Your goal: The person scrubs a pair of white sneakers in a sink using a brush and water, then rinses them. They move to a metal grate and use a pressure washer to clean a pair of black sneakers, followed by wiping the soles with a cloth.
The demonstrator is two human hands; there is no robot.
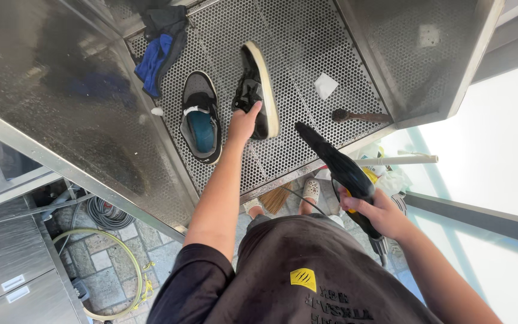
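My left hand [244, 123] grips a black sneaker with a cream sole [259, 84], holding it tilted on its side over the perforated steel tray [319, 48]. A second sneaker, grey and black with a blue insole [200, 117], lies flat on the tray just left of it. My right hand [379, 213] is closed around the handle of a black spray gun with yellow trim [343, 171], whose nozzle points up toward the held sneaker from the tray's near edge.
A blue and dark cloth [158, 48] is bunched at the tray's far left corner. A white square pad [325, 85] and a wooden-handled brush [361, 116] lie at its right. Steel walls surround the tray. Coiled hoses [100, 240] lie on the tiled floor.
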